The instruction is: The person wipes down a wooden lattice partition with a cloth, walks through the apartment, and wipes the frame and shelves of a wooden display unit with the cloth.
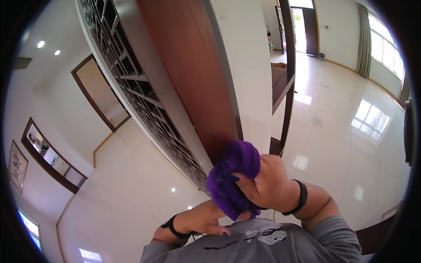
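Note:
My right hand (269, 182) is closed around a bunched purple cloth (234, 175), its thumb lying across the folds. The cloth's upper part touches the lower end of a smooth reddish-brown wooden panel (193, 70). Just below and left of the cloth is my left hand (208, 221), thumb stretched out and apart. Its other fingers are partly hidden behind the cloth's lower edge, where fingertips show. Both wrists have a black band.
Left of the panel runs a dark lattice screen (136, 83); to its right stands a white wall face (247, 65). Dark wooden shelving (283, 83) is beyond it. Glossy pale floor tiles (324, 131) extend on both sides. Doorways and a curtained window (386, 44) lie farther off.

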`<state>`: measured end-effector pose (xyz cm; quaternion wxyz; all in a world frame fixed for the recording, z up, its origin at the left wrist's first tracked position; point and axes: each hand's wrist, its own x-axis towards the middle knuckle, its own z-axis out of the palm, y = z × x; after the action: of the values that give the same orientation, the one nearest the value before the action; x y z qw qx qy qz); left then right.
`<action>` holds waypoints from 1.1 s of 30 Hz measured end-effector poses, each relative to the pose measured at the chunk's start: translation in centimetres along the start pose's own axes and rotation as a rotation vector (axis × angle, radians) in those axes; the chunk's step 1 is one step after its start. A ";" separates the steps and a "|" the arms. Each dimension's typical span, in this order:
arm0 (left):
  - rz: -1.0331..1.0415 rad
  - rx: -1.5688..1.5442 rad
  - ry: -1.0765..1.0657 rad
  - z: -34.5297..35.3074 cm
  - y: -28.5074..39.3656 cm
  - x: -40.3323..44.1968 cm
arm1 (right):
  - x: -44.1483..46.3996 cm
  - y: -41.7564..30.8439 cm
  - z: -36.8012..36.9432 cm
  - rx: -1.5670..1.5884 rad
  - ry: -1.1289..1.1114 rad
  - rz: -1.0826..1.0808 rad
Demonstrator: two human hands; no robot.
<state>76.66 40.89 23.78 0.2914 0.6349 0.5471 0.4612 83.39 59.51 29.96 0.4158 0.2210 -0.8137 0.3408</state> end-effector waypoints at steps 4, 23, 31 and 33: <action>-0.022 -0.159 0.116 0.0 -1.2 0.3 | -0.1 0.2 0.0 -0.054 -0.061 0.049; 0.090 -0.207 0.639 -0.9 6.0 4.3 | 4.6 -2.1 -2.9 -0.251 -0.001 0.024; 0.113 -0.267 0.778 -2.1 3.8 3.5 | 2.3 -0.8 -2.5 -0.202 -0.123 0.106; 0.103 -0.306 0.746 -2.4 2.8 2.9 | 0.5 -0.1 -1.7 -0.153 -0.152 0.131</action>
<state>75.59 42.71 27.95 0.1404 0.3998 0.5080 0.7499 84.11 60.68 31.13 0.3454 0.1602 -0.8792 0.2863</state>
